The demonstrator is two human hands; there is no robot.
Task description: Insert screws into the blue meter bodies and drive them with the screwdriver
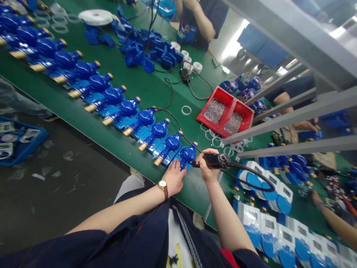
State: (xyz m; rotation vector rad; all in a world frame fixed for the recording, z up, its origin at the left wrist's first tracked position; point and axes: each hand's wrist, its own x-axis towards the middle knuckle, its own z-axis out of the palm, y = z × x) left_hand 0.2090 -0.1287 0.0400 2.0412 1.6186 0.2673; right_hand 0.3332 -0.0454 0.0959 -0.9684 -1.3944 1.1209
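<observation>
At the near end of a long row lies a blue meter body (187, 153) with brass ends, on a blue base. My left hand (174, 176), with a watch on its wrist, rests over the lower end of this body, its fingers curled onto it; the brass end there is hidden. A black corded electric screwdriver (215, 160) is in my right hand (206, 169), fingers wrapped round its front part. Its front end points left, close beside the body; whether it touches cannot be made out. Left of my hands lies another blue meter body (172, 142).
A red two-part tray (227, 113) of small screws sits beyond my hands, with clear rings (216, 141) around it. Blue plastic parts (136, 52) lie farther back. White-and-blue units (279, 230) stand right of grey metal bars (295, 147). Other people's arms (203, 24) show nearby.
</observation>
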